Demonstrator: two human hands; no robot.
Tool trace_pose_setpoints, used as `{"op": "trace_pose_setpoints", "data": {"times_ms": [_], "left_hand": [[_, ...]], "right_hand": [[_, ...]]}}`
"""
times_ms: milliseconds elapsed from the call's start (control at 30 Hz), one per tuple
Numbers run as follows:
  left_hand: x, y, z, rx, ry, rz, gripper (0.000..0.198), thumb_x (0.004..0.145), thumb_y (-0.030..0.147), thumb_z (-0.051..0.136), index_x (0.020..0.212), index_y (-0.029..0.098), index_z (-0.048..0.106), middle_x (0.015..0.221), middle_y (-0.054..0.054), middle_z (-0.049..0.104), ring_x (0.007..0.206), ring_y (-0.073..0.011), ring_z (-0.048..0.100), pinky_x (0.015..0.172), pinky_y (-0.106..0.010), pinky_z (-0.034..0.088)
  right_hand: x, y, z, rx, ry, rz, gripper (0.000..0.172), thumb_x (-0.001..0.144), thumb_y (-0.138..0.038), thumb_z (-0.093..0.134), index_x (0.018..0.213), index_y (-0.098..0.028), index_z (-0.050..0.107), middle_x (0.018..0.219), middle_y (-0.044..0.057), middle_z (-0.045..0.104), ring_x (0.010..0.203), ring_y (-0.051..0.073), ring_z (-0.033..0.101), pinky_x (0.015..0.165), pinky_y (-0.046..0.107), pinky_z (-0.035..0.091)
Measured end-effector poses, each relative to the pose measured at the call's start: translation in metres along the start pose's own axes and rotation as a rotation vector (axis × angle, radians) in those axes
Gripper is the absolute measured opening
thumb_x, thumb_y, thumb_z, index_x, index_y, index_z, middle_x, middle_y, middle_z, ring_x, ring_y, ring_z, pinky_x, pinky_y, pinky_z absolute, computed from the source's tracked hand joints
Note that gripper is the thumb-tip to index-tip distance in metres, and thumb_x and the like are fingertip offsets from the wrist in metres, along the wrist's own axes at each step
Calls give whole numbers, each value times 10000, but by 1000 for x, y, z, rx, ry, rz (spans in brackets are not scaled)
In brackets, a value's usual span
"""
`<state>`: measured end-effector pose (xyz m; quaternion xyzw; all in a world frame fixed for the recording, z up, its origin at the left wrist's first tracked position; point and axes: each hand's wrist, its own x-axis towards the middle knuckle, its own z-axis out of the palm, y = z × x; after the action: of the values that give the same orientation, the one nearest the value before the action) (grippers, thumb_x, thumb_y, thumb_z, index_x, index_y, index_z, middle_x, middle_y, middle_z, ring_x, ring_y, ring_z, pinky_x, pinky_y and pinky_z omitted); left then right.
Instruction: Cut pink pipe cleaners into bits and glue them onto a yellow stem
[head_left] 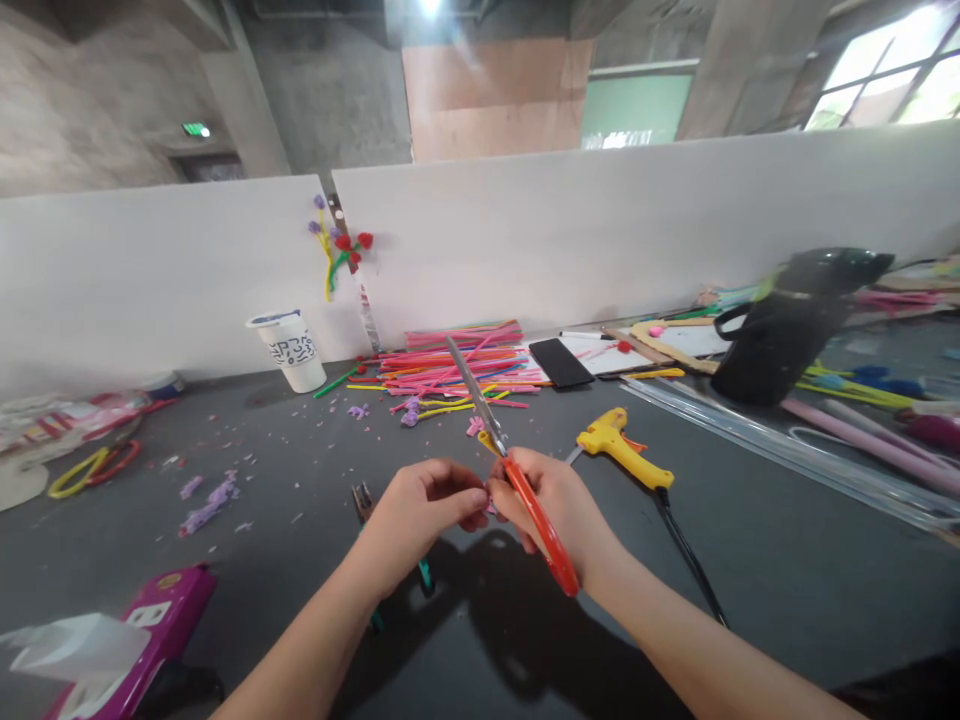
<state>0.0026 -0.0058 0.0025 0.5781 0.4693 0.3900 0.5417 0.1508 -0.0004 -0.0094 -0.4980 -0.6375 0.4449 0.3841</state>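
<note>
The person's right hand (551,500) is gripping a pair of scissors (536,525) by its red handle, and the metal blades are pointing forward and up to the left, above the table. The left hand (427,510) is curling its thumb and fingers in beside the right fingertips; a small pinkish-purple bit (491,507) is showing between the two hands, but which fingers are pinching it cannot be told. Beneath the left hand, a plier-like tool (362,500) with teal grips is lying partly hidden. Both hands are hovering over a dark gray table (787,600). Just right of the right hand, a yellow glue gun (630,455) is resting on its side, its black cord (686,550) trailing toward the person. Beyond the hands, a loose heap of pink, red and yellow fuzzy stems (450,368) is spreading across the table, with a flat black phone-like slab (560,362) lying at its right. To the left, purple fuzzy scraps (210,508) are lying scattered, and a white patterned cup (289,350) is standing farther back. Near the far right, a black jug (780,330) is standing beside long clear strips (750,450). Behind everything, a white partition (562,230) is running across, with red fuzzy flowers (352,245) hanging near its gap.
</note>
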Motion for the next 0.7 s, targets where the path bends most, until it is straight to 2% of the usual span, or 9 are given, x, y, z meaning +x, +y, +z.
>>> {"op": "trace_pose_setpoints", "data": {"times_ms": [167,300,400,533,600,700], "left_hand": [[-1,-6,0,213,-54,10,82,684,193,558,717,155,622,605,-5,613,569,-139,568,570,-256,446],[-1,-5,-1,278,36,48,97,667,226,590,734,165,625,676,-17,632,620,-151,579,595,-259,451],[-1,-1,1,214,62,44,73,666,215,593,705,160,623,607,-5,614,547,-135,556,551,-250,443],[-1,3,-2,14,74,55,36,671,185,606,651,155,604,533,13,592,513,-117,543,539,-228,431],[-1,5,-6,-122,91,84,61,689,205,618,663,155,594,555,14,602,536,-110,555,566,-221,434],[-1,6,-13,-262,126,147,68,710,214,623,693,156,592,610,13,620,566,-99,564,598,-213,439]], "right_hand": [[2,1,3,-3,43,-29,48,687,-186,448,640,-190,442,429,-97,397,309,43,373,343,162,279],[2,0,6,-15,83,-11,58,683,-178,462,631,-191,439,411,-99,386,304,45,362,337,161,271],[0,-1,7,5,75,0,84,688,-201,495,630,-194,435,419,-96,382,307,49,364,333,162,276],[-1,-4,2,92,31,-39,169,732,-348,514,681,-198,454,450,-81,398,337,71,374,342,184,309],[-2,-6,-2,-12,54,-81,217,726,-401,528,679,-199,464,451,-74,396,373,82,383,377,195,321],[-3,-5,-8,-310,90,-182,247,700,-437,555,720,-202,480,532,-47,482,465,107,436,455,213,335]]}}
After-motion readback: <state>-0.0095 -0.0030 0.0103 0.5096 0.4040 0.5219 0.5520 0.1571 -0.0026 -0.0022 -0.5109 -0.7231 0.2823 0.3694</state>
